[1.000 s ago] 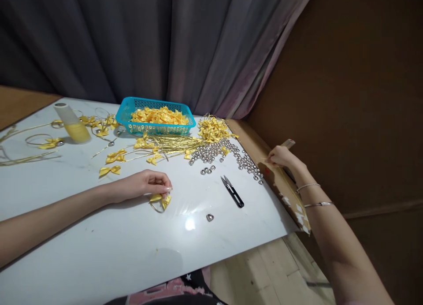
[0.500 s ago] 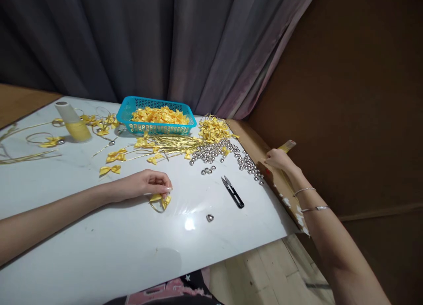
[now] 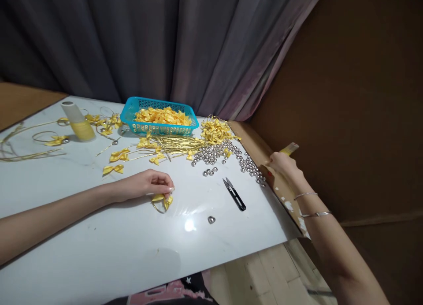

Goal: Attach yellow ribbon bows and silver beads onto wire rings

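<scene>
My left hand (image 3: 155, 184) rests on the table with thumb and fingers pinched on a yellow ribbon bow (image 3: 168, 202). A thin gold cord loop (image 3: 159, 208) hangs from the bow and lies on the white surface. My right hand (image 3: 284, 165) is at the cardboard strip along the right edge, fingers closed. Just beyond it a yellow object with a clear end (image 3: 291, 149) sticks out; its kind is unclear, and my fingers hide its lower part. A silver heart-shaped bead (image 3: 211, 219) lies alone on the table, right of my left hand. Black thread snips (image 3: 235, 195) lie farther right.
A blue basket (image 3: 160, 128) of yellow bows stands at the back. Before it lie gold cords (image 3: 178, 144), loose bows (image 3: 113, 169) and many silver beads (image 3: 214, 153). A yellow thread cone (image 3: 79, 124) stands left. Finished-looking bow loops (image 3: 216, 131) are heaped at back right.
The whole view has shifted slightly, so things sit a little farther right. My left hand keeps its pinch on the bow; my right hand stays at the cardboard strip.
</scene>
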`<action>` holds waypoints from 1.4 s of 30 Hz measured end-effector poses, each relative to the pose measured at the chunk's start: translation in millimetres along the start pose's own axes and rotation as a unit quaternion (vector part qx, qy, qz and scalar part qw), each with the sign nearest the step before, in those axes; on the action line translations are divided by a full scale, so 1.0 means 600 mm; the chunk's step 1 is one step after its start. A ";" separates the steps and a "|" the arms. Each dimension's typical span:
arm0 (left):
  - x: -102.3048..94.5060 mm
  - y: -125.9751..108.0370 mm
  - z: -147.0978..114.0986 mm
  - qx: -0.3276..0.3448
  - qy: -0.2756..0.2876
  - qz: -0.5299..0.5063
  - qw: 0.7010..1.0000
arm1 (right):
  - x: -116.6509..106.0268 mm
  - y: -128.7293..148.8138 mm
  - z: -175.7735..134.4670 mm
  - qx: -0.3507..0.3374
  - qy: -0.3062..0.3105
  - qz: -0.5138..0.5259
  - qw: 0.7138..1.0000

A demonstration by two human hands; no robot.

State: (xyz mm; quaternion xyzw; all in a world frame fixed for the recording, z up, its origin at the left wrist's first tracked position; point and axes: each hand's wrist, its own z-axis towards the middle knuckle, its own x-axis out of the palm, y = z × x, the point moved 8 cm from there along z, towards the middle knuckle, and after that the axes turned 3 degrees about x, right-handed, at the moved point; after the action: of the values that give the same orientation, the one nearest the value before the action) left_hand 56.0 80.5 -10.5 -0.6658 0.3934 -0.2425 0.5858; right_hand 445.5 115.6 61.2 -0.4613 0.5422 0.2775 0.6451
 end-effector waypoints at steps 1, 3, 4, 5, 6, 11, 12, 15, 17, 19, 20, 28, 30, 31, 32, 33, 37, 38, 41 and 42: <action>-0.001 0.001 0.000 -0.001 -0.004 -0.007 1.000 | -0.014 0.003 -0.011 0.021 -0.007 -0.008 1.000; -0.003 0.002 0.000 -0.004 -0.014 -0.020 1.000 | -0.047 0.024 -0.043 0.035 -0.036 -0.014 0.999; -0.004 0.002 0.000 -0.005 -0.017 -0.023 1.000 | -0.064 0.043 -0.064 0.026 -0.054 -0.012 0.998; -0.005 0.002 -0.001 -0.003 -0.018 -0.027 0.999 | -0.079 0.067 -0.088 0.008 -0.069 -0.007 0.998; -0.006 0.002 -0.001 -0.001 -0.021 -0.031 0.999 | -0.092 0.098 -0.116 -0.026 -0.086 0.005 0.996; -0.010 0.010 0.001 0.011 -0.021 -0.032 0.999 | -0.138 0.291 -0.293 -0.422 -0.155 0.235 0.862; -0.011 0.012 0.002 0.014 -0.020 -0.026 0.999 | -0.135 0.319 -0.319 -0.473 -0.148 0.244 0.834; -0.015 0.017 0.004 0.020 -0.030 -0.013 0.999 | -0.111 0.373 -0.344 -0.526 -0.130 0.223 0.811; -0.016 0.019 0.004 0.022 -0.035 -0.011 0.999 | -0.093 0.394 -0.339 -0.528 -0.123 0.197 0.817; -0.016 0.019 0.004 0.025 -0.031 -0.008 0.999 | -0.080 0.408 -0.333 -0.529 -0.131 0.171 0.821; -0.015 0.018 0.004 0.025 -0.030 -0.006 0.999 | -0.076 0.412 -0.333 -0.533 -0.141 0.160 0.819; -0.011 0.012 0.002 0.016 -0.030 0.015 0.999 | -0.072 0.425 -0.357 -0.574 -0.219 0.077 0.785; -0.009 0.012 0.002 0.018 -0.029 0.031 0.999 | -0.072 0.424 -0.356 -0.577 -0.208 0.078 0.786; -0.009 0.013 0.002 0.019 -0.028 0.039 0.999 | -0.072 0.423 -0.355 -0.578 -0.202 0.081 0.787; -0.008 0.014 0.003 0.018 -0.026 0.045 0.998 | -0.071 0.422 -0.354 -0.578 -0.198 0.084 0.787; -0.008 0.014 0.003 0.019 -0.025 0.048 0.998 | -0.071 0.421 -0.352 -0.577 -0.193 0.087 0.789; -0.011 0.010 0.001 0.015 -0.032 0.045 0.998 | -0.072 0.415 -0.345 -0.567 -0.181 0.111 0.796; -0.011 0.007 0.000 0.015 -0.034 0.043 0.998 | -0.072 0.414 -0.343 -0.564 -0.177 0.120 0.797; -0.011 -0.006 -0.003 0.033 -0.037 0.040 0.998 | -0.075 0.409 -0.337 -0.554 -0.166 0.138 0.804; -0.010 -0.010 -0.005 0.042 -0.039 0.041 0.998 | -0.075 0.408 -0.335 -0.551 -0.163 0.140 0.807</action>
State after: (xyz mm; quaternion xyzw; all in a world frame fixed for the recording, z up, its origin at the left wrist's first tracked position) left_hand 51.8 83.8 -3.5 -0.6327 0.3869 -0.2085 0.6376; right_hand 134.4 45.0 35.0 -0.6063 0.2436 0.6879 0.3161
